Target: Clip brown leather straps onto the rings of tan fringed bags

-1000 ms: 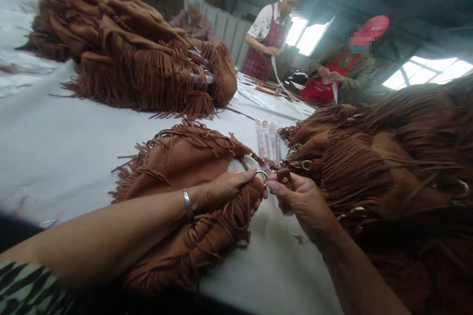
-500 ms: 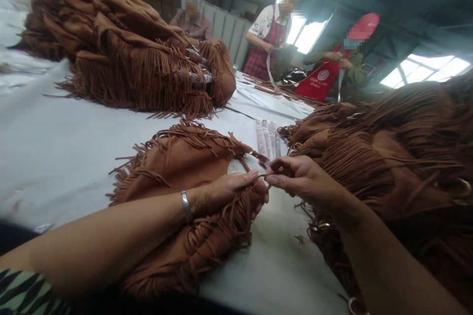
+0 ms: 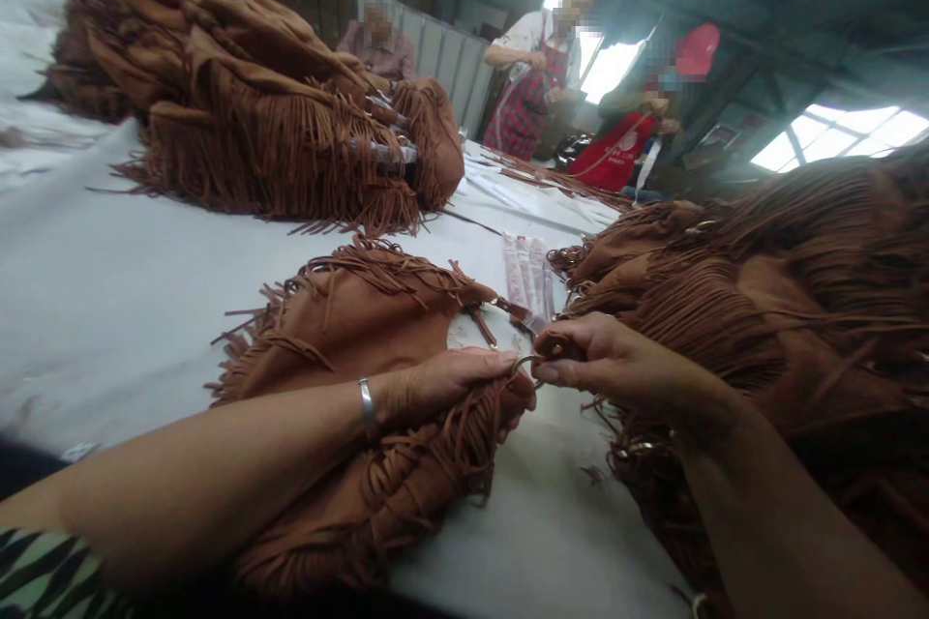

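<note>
Head camera: a brown fringed bag (image 3: pixel 363 319) lies flat on the white bench (image 3: pixel 108 290), near the middle of the scene, with its fringe spreading left and towards the near edge. The left hand (image 3: pixel 450 382) rests on the bag's right corner. It is closed around a bunch of the fringe, with the thumb laid along the top and the fingers curled under. A silver bracelet (image 3: pixel 367 401) sits on that wrist.

The right hand (image 3: pixel 610 363) meets it from the right, with the fingertips of the two hands almost touching. Its fingers are curled in, and the thumb and forefinger are pinched tight on a small brown strap tab (image 3: pixel 555 348). A thin metal ring (image 3: pixel 526 363) shows between the two hands. How the ring joins the tab is hidden by the fingers.

To the right, a heap of the same fringed bags (image 3: pixel 762 309) lies just behind the right forearm. A second heap (image 3: pixel 254 116) lies on the far left of the bench. Some pale narrow packets (image 3: pixel 526 271) lie just beyond the hands. At the far end of the bench stand three other people: one in a dark top (image 3: pixel 381 34), one in a checked apron (image 3: pixel 533 77) and one in a red apron (image 3: pixel 639 131).
</note>
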`<state>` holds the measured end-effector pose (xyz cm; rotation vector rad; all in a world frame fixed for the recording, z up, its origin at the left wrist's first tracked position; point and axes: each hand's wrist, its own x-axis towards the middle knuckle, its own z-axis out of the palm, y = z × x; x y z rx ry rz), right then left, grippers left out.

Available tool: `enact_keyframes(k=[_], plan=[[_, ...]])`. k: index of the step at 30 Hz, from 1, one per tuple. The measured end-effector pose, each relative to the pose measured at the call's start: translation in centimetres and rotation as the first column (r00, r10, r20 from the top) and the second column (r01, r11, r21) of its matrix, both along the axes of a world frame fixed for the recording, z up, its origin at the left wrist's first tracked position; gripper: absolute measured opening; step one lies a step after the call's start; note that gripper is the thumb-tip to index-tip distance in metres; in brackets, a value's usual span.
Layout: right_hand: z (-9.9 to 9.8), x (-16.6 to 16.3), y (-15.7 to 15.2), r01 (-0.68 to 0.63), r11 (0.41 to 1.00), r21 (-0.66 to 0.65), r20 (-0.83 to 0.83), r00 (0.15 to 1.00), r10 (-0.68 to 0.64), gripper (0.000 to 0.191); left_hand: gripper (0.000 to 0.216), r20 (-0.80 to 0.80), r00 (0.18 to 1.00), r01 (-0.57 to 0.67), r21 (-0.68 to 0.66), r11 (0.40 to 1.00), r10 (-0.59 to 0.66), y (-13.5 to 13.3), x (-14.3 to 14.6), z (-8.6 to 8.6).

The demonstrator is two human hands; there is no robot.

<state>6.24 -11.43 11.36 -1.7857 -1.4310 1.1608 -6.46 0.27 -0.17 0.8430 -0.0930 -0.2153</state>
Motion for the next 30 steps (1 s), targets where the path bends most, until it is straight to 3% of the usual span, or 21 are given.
enact_keyframes(k=[1,3,6,11,19,24,30], plan=[[0.7,0.2,0.5,-0.073,0.996,-0.044,0.014,0.997,0.074,0.024,0.047,0.012,1.000,-0.003,-0.005,1.000,0.003,0.0,0.0,0.0],[1.2,0.4,1.1,-0.090,0.992,-0.093,0.014,0.996,0.092,0.025,0.050,0.035,0.999,-0.015,-0.011,1.000,0.015,0.2,0.0,0.0],[0.6,0.5,1.0,0.018,0.994,-0.107,0.026,1.000,-0.016,0.029,0.048,0.056,0.998,-0.019,-0.030,0.999,0.021,0.7,0.1,-0.1],[-0.9,1.1,-1.1,0.106,0.993,-0.056,-0.013,0.994,-0.106,0.037,0.060,0.062,0.993,0.105,-0.113,0.988,-0.098,1.3,0.5,-0.2],[-1.0,1.9,-0.8,0.298,0.954,0.007,0.003,0.954,-0.298,0.037,0.049,-0.012,0.993,0.112,-0.148,0.983,-0.115,1.3,0.3,0.3],[-0.7,2.2,-0.1,0.201,0.979,0.031,0.041,0.978,-0.202,0.036,0.055,-0.004,0.989,0.148,-0.143,0.979,-0.150,1.4,0.3,0.3],[-0.4,2.6,-0.1,0.068,0.996,-0.062,-0.033,0.997,-0.070,0.035,0.053,-0.021,0.984,0.170,-0.149,0.974,-0.175,1.4,0.2,0.3]])
